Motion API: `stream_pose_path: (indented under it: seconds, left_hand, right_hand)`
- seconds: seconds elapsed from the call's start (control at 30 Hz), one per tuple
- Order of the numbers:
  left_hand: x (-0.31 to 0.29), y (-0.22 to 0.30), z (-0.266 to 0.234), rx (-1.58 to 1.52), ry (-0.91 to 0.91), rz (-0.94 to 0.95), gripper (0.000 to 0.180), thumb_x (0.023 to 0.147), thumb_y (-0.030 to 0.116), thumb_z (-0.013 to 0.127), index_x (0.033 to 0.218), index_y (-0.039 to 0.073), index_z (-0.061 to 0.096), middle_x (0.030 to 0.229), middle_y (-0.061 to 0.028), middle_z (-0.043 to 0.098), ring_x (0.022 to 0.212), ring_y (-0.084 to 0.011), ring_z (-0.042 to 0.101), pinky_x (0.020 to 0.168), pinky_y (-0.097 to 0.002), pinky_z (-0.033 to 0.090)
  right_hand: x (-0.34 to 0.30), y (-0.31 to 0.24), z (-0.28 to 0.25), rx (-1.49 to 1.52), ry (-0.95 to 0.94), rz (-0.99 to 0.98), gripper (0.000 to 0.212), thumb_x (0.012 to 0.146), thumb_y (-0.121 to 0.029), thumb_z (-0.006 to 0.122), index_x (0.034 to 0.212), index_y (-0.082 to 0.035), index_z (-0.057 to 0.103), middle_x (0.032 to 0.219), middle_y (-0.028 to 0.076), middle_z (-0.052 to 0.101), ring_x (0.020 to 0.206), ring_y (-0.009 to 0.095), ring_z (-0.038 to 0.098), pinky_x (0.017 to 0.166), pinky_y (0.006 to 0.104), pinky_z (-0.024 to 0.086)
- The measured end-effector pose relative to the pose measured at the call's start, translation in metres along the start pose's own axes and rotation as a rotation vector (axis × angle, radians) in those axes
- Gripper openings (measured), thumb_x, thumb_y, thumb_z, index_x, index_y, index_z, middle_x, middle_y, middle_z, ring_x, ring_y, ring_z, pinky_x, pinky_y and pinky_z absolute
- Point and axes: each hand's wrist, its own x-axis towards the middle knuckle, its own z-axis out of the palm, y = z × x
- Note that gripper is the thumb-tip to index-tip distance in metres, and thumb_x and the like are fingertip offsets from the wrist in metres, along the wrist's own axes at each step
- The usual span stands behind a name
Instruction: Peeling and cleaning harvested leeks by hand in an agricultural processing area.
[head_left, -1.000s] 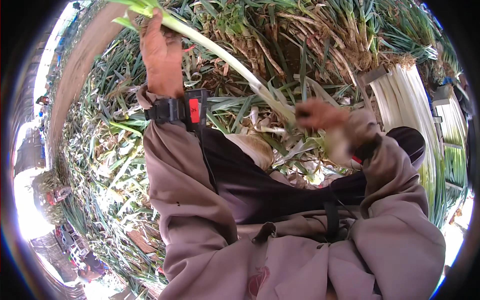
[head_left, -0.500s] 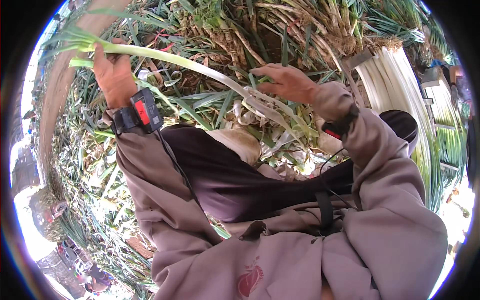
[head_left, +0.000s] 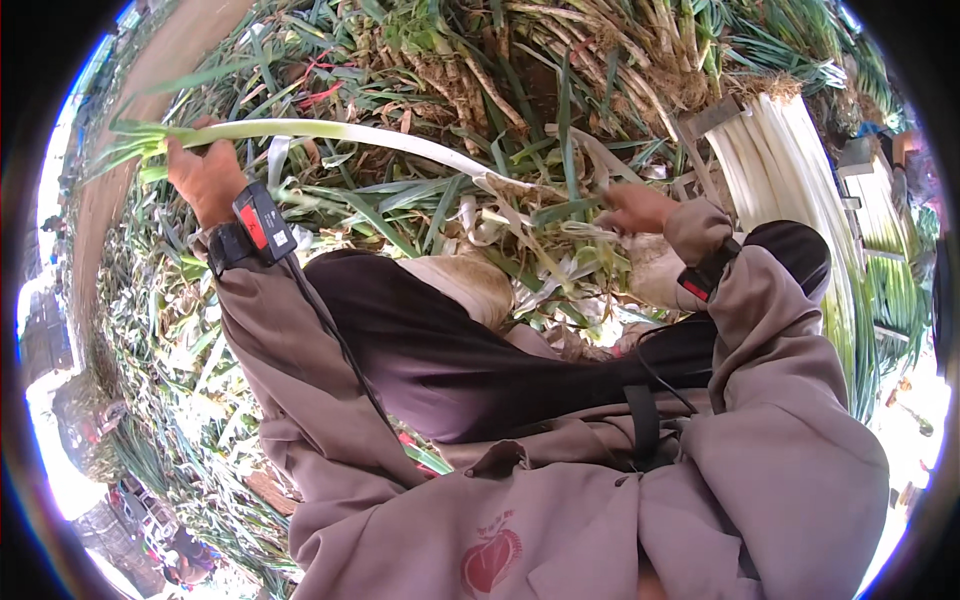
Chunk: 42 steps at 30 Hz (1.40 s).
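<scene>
My left hand (head_left: 208, 180) is wrapped round a long green onion (head_left: 385, 137) close to its trimmed green leaves. The white stalk arches across to the right, its root end pointing towards my right hand (head_left: 640, 208). Loose outer skin (head_left: 520, 212) hangs from that end in thin strips. Slightly blurred, my right hand is closed with the fingers curled together, a short way beyond the root end. A green strip of leaf (head_left: 568, 210) reaches up to its fingertips; whether the fingers grip it is hard to see.
Peelings and cut leaves (head_left: 400, 205) cover the ground ahead and to the left. Unpeeled green onions with roots (head_left: 620, 60) are heaped at the far side. On the right lies a stack of peeled white stalks (head_left: 775, 165). My bent legs (head_left: 420, 350) are in front of me.
My right hand has moved right and down, away from the stalk, and its fingers have closed. My left hand has shifted slightly left and down with the green onion; less skin hangs from its end.
</scene>
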Motion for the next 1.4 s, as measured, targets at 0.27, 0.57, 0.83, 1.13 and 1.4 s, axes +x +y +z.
stream_pose_path:
  seconds: [0.27, 0.57, 0.83, 1.13, 1.4]
  left_hand:
    - [0.001, -0.003, 0.048, 0.304, 0.112, -0.007, 0.031, 0.104, 0.015, 0.079, 0.121, -0.009, 0.071, 0.105, -0.0128, 0.079, 0.092, -0.0183, 0.076, 0.084, -0.0326, 0.062]
    - [0.03, -0.11, 0.016, -0.616, 0.169, -0.23, 0.031, 0.11, 0.016, 0.065, 0.123, -0.012, 0.067, 0.113, -0.016, 0.074, 0.1, -0.022, 0.074, 0.09, -0.0365, 0.062]
    - [0.008, -0.072, -0.012, 0.167, 0.198, -0.086, 0.03, 0.102, 0.015, 0.079, 0.124, -0.003, 0.071, 0.11, -0.0106, 0.079, 0.093, -0.0261, 0.075, 0.09, -0.0413, 0.061]
    - [0.035, -0.007, 0.037, -0.723, 0.45, -0.311, 0.029, 0.102, 0.006, 0.082, 0.122, 0.001, 0.062, 0.11, -0.009, 0.071, 0.093, -0.0267, 0.07, 0.094, -0.0455, 0.06]
    - [0.02, -0.002, -0.009, -0.108, 0.192, -0.079, 0.03, 0.101, -0.013, 0.074, 0.127, -0.009, 0.058, 0.118, -0.0124, 0.066, 0.1, -0.0234, 0.068, 0.097, -0.0416, 0.064]
  right_hand:
    - [-0.029, -0.083, -0.013, 1.159, 0.146, -0.362, 0.082, 0.101, -0.048, 0.096, 0.165, -0.01, 0.06, 0.13, 0.004, 0.072, 0.104, 0.015, 0.077, 0.093, 0.0365, 0.069]
    - [-0.031, -0.149, 0.003, 1.549, -0.072, -0.584, 0.055, 0.113, -0.044, 0.083, 0.151, -0.007, 0.073, 0.101, 0.007, 0.079, 0.075, 0.013, 0.07, 0.06, 0.0296, 0.055]
    - [-0.037, 0.028, -0.022, 0.342, 0.504, -0.039, 0.033, 0.119, -0.032, 0.067, 0.121, -0.003, 0.084, 0.085, 0.002, 0.07, 0.063, 0.011, 0.055, 0.053, 0.033, 0.042]
    - [0.014, 0.057, 0.01, -0.396, 0.49, -0.096, 0.032, 0.117, -0.025, 0.06, 0.139, -0.01, 0.077, 0.116, 0.015, 0.08, 0.098, 0.031, 0.079, 0.085, 0.047, 0.064]
    - [-0.028, -0.134, 0.011, 0.346, 0.609, -0.777, 0.06, 0.111, -0.037, 0.083, 0.162, -0.01, 0.066, 0.152, 0.019, 0.072, 0.131, 0.037, 0.076, 0.112, 0.0515, 0.063]
